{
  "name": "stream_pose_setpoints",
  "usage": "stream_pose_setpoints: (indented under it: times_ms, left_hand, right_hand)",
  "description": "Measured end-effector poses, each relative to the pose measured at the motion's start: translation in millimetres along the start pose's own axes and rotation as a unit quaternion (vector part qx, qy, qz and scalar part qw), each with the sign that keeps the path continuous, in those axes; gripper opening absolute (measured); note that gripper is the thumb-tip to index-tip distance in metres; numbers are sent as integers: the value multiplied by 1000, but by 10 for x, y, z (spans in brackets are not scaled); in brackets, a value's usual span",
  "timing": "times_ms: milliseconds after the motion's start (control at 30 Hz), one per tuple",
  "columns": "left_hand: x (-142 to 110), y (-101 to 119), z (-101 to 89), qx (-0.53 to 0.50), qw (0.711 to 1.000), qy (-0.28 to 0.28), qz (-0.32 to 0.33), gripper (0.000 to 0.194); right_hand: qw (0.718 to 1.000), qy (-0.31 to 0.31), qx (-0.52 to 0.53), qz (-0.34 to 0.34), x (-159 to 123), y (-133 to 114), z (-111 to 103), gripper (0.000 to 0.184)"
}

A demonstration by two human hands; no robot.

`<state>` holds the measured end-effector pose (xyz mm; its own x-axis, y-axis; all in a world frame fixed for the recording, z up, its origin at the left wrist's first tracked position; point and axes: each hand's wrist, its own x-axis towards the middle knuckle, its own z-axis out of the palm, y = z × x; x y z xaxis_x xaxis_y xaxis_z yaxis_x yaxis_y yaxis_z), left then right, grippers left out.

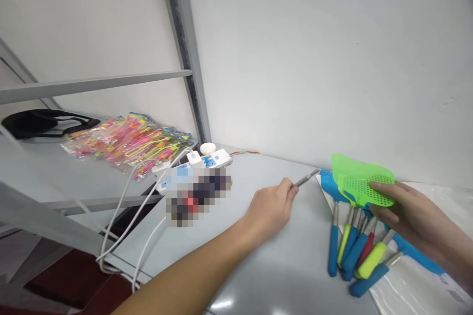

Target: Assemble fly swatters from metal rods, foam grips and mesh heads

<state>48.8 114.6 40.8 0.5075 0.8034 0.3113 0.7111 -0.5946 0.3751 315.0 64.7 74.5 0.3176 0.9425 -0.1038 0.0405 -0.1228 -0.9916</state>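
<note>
My left hand (pixel 271 206) is closed around the handle end of a fly swatter, its thin metal shaft (pixel 306 178) pointing right. The shaft's tip reaches the edge of a blue mesh swatter head (pixel 330 184); I cannot tell whether they are joined. My right hand (pixel 410 209) grips the side of a bright green fly swatter head (pixel 360 177), fingers over its mesh. Below it lies a bunch of fly swatters with metal shafts and blue, lime and red handles (pixel 356 253). Their heads are partly hidden under the green one.
White plastic packaging (pixel 417 280) lies under the swatters at the right. A power strip (pixel 218 159) with a plugged-in charger and white cables (pixel 127 226) sits at the left. On the shelf are bagged colourful items (pixel 133 140) and a black strapped object (pixel 33 123). A metal post (pixel 188 54) stands behind.
</note>
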Motion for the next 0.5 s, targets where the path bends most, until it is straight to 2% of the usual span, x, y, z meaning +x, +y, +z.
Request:
stream_pose_setpoints:
  times_ms: [100, 167, 333, 400, 500]
  left_hand:
    - [-58, 122, 108, -7, 999, -40, 30, 24]
    - [-74, 163, 147, -2, 997, -66, 44, 25]
    - [-55, 140, 162, 15, 993, -103, 57, 27]
    - [-49, 125, 160, 14, 992, -109, 62, 27]
    - [-53, 123, 161, 15, 990, -119, 70, 29]
  right_hand:
    - [989, 5, 146, 37, -50, 132, -112, 23]
    - [983, 0, 176, 58, -92, 201, -124, 21]
    - [992, -36, 94, 80, -180, 405, -137, 53]
    - [995, -20, 67, 65, -205, 490, -156, 54]
    - [996, 28, 67, 45, -248, 547, -169, 43]
